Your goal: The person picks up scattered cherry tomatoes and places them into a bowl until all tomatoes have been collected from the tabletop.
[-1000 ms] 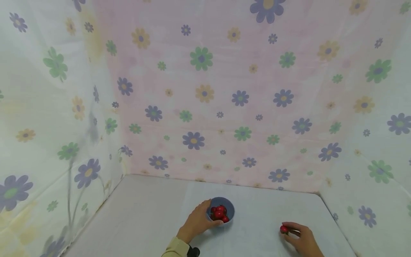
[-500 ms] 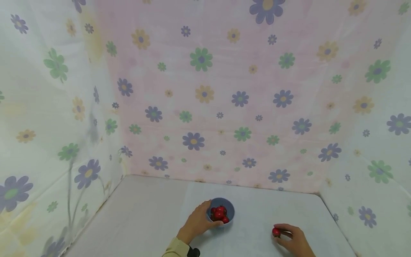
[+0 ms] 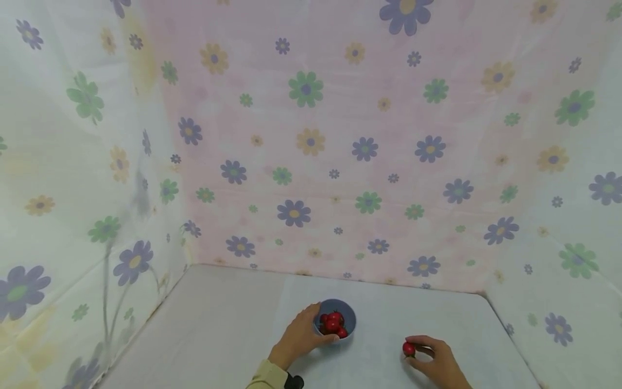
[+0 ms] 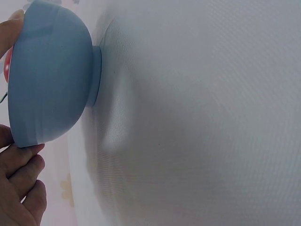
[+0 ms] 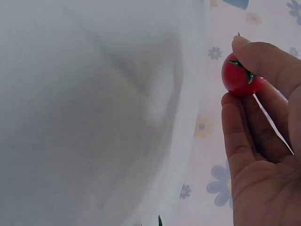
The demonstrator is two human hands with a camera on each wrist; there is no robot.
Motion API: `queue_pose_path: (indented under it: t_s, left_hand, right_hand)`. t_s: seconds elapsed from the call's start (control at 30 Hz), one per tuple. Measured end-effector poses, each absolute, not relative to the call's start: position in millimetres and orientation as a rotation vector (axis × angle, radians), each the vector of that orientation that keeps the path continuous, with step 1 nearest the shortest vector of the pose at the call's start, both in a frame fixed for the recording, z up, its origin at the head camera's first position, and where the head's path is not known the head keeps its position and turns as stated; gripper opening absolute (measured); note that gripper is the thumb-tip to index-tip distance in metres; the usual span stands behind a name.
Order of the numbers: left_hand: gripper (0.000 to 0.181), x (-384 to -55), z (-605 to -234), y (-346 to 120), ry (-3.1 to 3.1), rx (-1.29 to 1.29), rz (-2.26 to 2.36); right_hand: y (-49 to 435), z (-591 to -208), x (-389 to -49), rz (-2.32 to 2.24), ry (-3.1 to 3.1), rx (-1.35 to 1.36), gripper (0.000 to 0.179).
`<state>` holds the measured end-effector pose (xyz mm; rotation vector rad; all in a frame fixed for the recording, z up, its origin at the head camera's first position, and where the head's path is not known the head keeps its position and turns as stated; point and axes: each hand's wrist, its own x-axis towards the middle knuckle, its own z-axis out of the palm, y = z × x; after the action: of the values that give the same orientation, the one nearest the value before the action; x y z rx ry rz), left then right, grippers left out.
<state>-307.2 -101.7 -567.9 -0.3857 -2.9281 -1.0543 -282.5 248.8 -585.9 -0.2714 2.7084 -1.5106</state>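
Note:
My left hand [image 3: 300, 336] holds a blue bowl [image 3: 347, 312] by its rim, thumb on the near side and fingers on the far left. Several red cherry tomatoes [image 3: 332, 325] lie heaped inside it. In the left wrist view, the bowl's rounded wall [image 4: 51, 75] hides nearly all of them. To the right, my right hand [image 3: 437, 359] pinches a single cherry tomato [image 3: 408, 349] between thumb and fingertips, over the white tabletop. The right wrist view shows this tomato's green leafy top [image 5: 244, 70] beside the thumb.
A white cloth-like tabletop [image 3: 233, 319] spreads under both hands. Flower-printed curtains [image 3: 311, 178] stand behind it and along both sides. At the lower edge of the right wrist view a small green tip [image 5: 160, 221] pokes in.
My right hand has moved left with the cherry tomato, closer to the bowl. The left hand and the bowl have stayed in place.

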Motion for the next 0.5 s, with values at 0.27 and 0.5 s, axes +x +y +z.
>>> queue_pose_path:
  t_s: [0.27,0.5]
  left_hand:
    - [0.105,-306,-568,-101,-2.922,-0.399,-1.052]
    - [0.103,-305,-568,-101,-2.913,-0.397,-1.061]
  right_hand:
    - [239,-585,-281,-1.538,2.758,-0.401,0.046]
    - [226,-587,-285,-1.581,2.783,-0.527,0.045]
